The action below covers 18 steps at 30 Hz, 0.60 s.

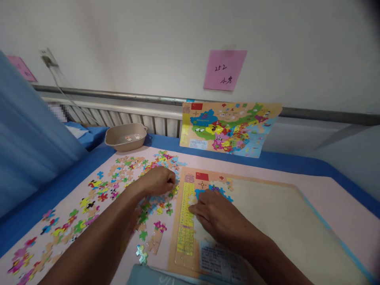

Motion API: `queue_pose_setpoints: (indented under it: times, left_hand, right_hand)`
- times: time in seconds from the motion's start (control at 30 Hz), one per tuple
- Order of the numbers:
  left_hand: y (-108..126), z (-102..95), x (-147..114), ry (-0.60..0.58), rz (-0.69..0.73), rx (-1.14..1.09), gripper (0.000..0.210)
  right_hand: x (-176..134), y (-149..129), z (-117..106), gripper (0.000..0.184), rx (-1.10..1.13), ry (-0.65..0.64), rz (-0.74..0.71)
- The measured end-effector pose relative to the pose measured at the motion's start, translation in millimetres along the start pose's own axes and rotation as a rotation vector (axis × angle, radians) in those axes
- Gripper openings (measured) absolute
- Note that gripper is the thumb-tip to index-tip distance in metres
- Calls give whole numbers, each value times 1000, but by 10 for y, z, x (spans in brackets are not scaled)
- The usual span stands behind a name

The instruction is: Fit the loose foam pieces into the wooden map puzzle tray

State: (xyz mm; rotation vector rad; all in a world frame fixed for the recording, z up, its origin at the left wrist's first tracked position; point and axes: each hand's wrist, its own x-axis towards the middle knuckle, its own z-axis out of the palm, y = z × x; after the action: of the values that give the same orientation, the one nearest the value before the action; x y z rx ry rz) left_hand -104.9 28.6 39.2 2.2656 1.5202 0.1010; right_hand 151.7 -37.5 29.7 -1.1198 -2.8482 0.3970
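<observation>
Left hand (158, 180) curled nearly closed, fingertips pinching among the loose puzzle pieces (118, 186); whether a piece is actually gripped cannot be told. Right hand (213, 215) lies flat, fingers pressing at the left edge of the puzzle board (267, 221), beside its yellow strip; judged step: fitting a piece while picking another, needing fine alignment. Beyond the hands: thin interlocking cardboard pieces on pink tabletop (326, 198), beige plastic basin (126, 136), glossy reference map (228, 128).

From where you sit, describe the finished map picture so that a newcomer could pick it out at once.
Start at the pink note on the white wall. Just below it, the finished map picture leans upright against the rail, behind the pink table. Unlike the puzzle board lying flat under the right hand, it is complete and standing.
</observation>
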Motion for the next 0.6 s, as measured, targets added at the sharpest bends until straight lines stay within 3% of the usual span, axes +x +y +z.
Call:
queue_pose_setpoints:
  times: [0.6]
  left_hand:
    - [-65, 18, 11, -91, 9, -4, 36]
  right_hand:
    - [13, -42, -42, 22, 12, -50, 16]
